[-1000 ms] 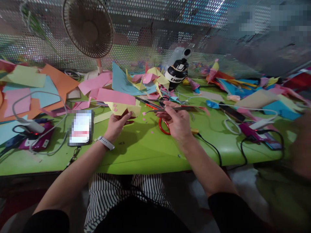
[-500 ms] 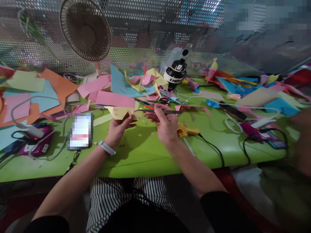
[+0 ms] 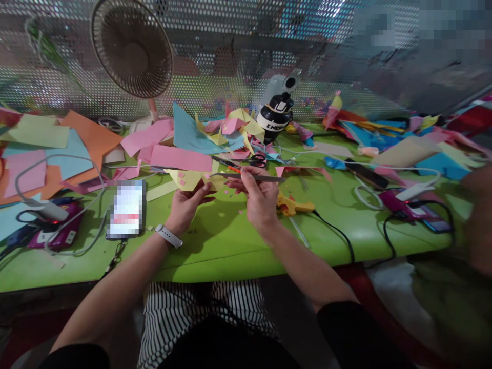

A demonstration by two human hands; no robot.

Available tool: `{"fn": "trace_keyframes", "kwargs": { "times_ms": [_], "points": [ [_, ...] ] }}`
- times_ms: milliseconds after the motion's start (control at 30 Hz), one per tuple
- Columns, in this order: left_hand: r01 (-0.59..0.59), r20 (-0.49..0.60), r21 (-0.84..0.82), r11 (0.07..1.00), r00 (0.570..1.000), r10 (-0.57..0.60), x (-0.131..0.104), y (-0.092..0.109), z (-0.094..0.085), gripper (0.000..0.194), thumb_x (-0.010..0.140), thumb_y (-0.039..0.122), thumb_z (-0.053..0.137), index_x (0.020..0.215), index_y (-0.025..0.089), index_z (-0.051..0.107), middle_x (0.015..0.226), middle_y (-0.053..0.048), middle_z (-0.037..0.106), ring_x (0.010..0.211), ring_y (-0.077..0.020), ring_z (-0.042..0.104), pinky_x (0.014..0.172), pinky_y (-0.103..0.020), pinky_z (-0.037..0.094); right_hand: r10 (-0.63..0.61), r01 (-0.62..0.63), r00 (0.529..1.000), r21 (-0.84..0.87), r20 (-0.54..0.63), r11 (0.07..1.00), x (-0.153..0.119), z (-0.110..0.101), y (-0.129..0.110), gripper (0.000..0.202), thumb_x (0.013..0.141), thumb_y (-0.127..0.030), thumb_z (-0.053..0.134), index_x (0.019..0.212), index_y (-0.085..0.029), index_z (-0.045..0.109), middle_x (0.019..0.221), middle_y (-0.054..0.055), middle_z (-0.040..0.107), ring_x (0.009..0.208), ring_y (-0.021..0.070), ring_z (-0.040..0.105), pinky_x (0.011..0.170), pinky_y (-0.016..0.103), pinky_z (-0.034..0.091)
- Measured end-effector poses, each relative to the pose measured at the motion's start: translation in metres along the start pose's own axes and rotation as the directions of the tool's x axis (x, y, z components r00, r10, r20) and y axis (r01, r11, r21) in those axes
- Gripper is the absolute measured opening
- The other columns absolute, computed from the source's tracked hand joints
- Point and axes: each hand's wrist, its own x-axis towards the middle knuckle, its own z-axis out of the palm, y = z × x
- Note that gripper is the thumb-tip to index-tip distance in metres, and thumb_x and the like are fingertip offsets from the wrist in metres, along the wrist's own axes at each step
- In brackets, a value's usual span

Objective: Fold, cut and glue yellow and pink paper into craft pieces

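My left hand (image 3: 188, 205) is closed on a folded yellow paper piece (image 3: 188, 179) that has small pink paper bits on it. Held in my right hand (image 3: 261, 197) is a pair of dark tweezers (image 3: 271, 178), lying sideways with its thin tip pointing left, close to the yellow paper. Whether the tip grips anything is too small to tell. Behind the right fingers is a slim black and orange tool (image 3: 229, 164), partly covered. Black-handled scissors (image 3: 259, 160) lie just beyond. A yellow glue gun (image 3: 295, 206) rests right of my right hand.
On the green table (image 3: 223, 246) stand a fan (image 3: 132, 54) and a black bottle (image 3: 273, 120). A phone (image 3: 126, 209) lies left of my wrist. Purple power strips (image 3: 57, 225) with cables sit at both sides. Coloured paper (image 3: 180, 158) covers the back. Another person's arm is at far right.
The whole view has shifted slightly. Both hands keep their grip on the yellow paper and the tweezers, with the tweezers' tip still close to the paper.
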Motion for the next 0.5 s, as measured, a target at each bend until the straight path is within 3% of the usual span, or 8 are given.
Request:
{"fn": "trace_keyframes", "kwargs": {
  "times_ms": [500],
  "points": [
    [-0.024,0.030,-0.008,1.000,0.999,0.024,0.0005,0.0002,-0.0022,0.035,0.070,0.037,0.085,0.095,0.016,0.073,0.096,-0.008,0.075,0.085,-0.0194,0.074,0.073,-0.030,0.062,-0.099,0.100,0.995,-0.024,0.005,0.995,-0.0045,0.0003,-0.0032,0.026,0.085,-0.049,0.067,0.093,-0.025,0.061,0.075,-0.001,0.073,0.066,0.0182,0.074,0.049,0.027,0.054]
  ]
}}
